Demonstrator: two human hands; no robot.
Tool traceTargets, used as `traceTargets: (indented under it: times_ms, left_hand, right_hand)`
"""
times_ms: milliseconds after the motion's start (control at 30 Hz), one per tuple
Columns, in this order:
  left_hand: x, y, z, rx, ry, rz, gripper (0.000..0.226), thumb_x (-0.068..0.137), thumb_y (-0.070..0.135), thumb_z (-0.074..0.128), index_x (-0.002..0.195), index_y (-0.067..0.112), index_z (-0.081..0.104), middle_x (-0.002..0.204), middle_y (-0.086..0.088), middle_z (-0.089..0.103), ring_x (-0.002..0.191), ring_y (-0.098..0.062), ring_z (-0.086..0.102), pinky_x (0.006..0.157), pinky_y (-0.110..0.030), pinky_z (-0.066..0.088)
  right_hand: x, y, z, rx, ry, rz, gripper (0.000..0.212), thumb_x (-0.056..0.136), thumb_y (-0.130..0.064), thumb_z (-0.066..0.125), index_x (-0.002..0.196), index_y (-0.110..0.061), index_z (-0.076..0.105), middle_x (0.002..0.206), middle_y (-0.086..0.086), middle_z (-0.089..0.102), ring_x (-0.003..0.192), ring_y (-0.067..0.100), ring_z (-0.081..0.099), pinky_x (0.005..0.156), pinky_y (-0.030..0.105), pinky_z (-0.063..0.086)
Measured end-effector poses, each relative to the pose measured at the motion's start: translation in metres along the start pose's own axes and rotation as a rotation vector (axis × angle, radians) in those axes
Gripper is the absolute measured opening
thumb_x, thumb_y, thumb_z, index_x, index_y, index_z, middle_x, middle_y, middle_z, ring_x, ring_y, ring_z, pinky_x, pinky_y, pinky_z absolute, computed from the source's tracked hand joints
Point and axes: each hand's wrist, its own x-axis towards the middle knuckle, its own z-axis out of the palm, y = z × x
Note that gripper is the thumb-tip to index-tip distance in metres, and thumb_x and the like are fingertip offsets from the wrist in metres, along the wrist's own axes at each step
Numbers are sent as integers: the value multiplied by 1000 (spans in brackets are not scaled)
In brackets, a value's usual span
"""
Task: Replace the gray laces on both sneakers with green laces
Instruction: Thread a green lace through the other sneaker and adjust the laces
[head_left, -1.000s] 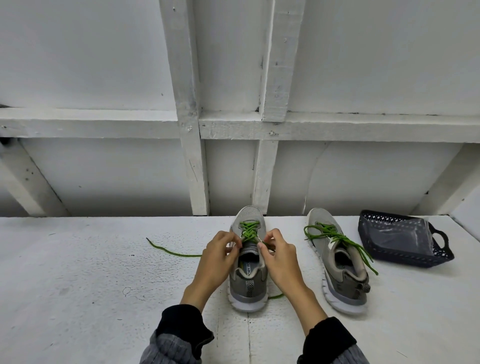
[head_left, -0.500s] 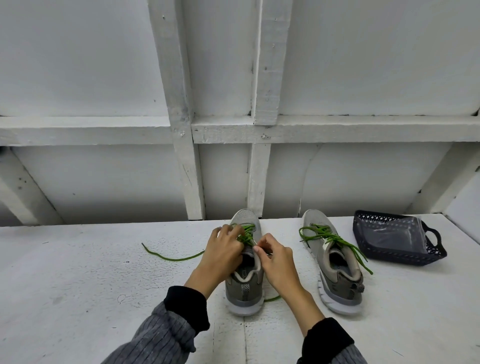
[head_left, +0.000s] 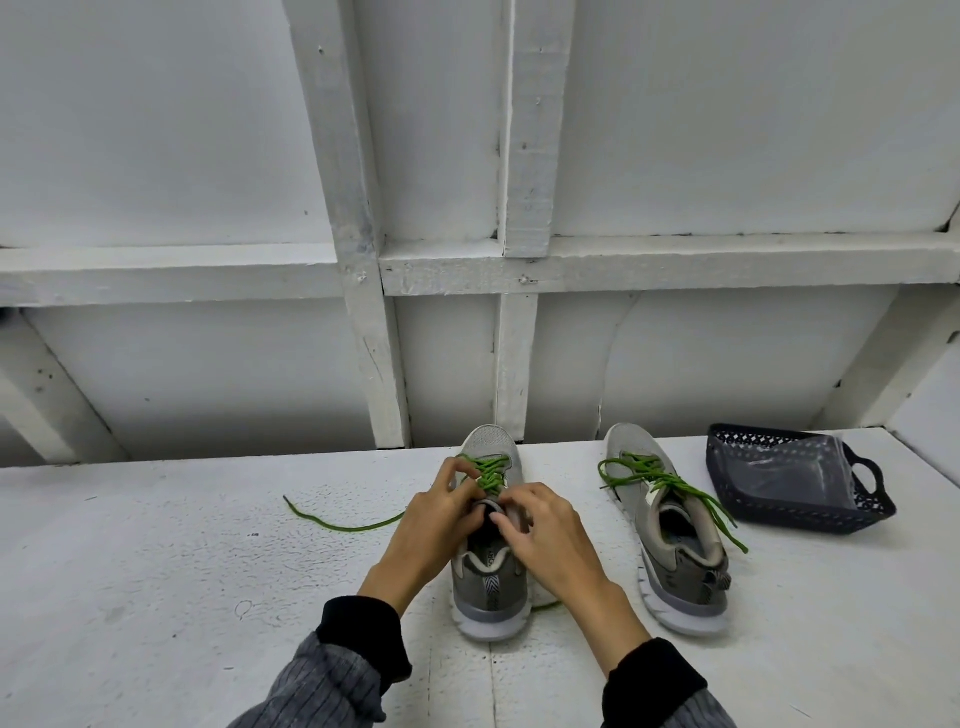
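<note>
Two grey sneakers stand on the white table, toes pointing away from me. The left sneaker (head_left: 488, 587) has a green lace (head_left: 488, 470) threaded through its upper eyelets; one loose end (head_left: 337, 525) trails left across the table. My left hand (head_left: 431, 530) pinches the lace at the sneaker's left eyelet row. My right hand (head_left: 550, 540) has curled fingers at the tongue and right eyelets; what they hold is hidden. The right sneaker (head_left: 670, 540) is fully laced in green, its untied ends (head_left: 717, 512) hanging over the side.
A dark perforated basket (head_left: 862, 512) holding a clear plastic bag (head_left: 779, 473) sits at the right rear of the table (head_left: 156, 571). A white wall with wooden beams (head_left: 374, 338) rises right behind the sneakers.
Both hands have closed in over the left sneaker's tongue and eyelets; my right hand moved up and left over the tongue. The sneakers and basket stayed put.
</note>
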Motion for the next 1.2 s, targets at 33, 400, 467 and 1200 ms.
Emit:
traceTargets:
  times_ms: [33, 400, 467, 1200]
  left_hand:
    - [0, 0, -1, -26, 0, -6, 14, 92, 30, 60, 97, 17, 60, 123, 13, 40, 69, -17, 57, 64, -36, 47]
    - [3, 4, -10, 273, 0, 88, 21, 81, 46, 66, 89, 27, 68, 120, 9, 54, 64, -22, 63, 50, -33, 47]
    - [4, 6, -14, 425, -42, 140, 27, 64, 54, 74, 78, 32, 66, 110, 9, 60, 57, -18, 63, 40, -26, 35]
    - [-5, -5, 18, 302, 214, 217, 23, 88, 26, 43, 105, 15, 54, 92, -1, 60, 74, -20, 59, 43, -27, 43]
  right_hand:
    - [1, -1, -2, -16, -8, 10, 28, 87, -40, 65, 111, -24, 66, 116, -6, 57, 102, 12, 57, 86, 27, 50]
    - [3, -1, 6, -200, 100, -59, 15, 91, -18, 60, 102, -10, 64, 105, 5, 56, 96, 22, 56, 76, 26, 43]
    - [3, 2, 7, -179, 111, -57, 13, 90, -17, 61, 99, -9, 65, 101, 5, 57, 91, 23, 57, 74, 28, 43]
    - [-2, 9, 22, -318, 376, -253, 21, 89, -19, 46, 87, -10, 65, 78, 2, 62, 69, 17, 60, 57, 25, 49]
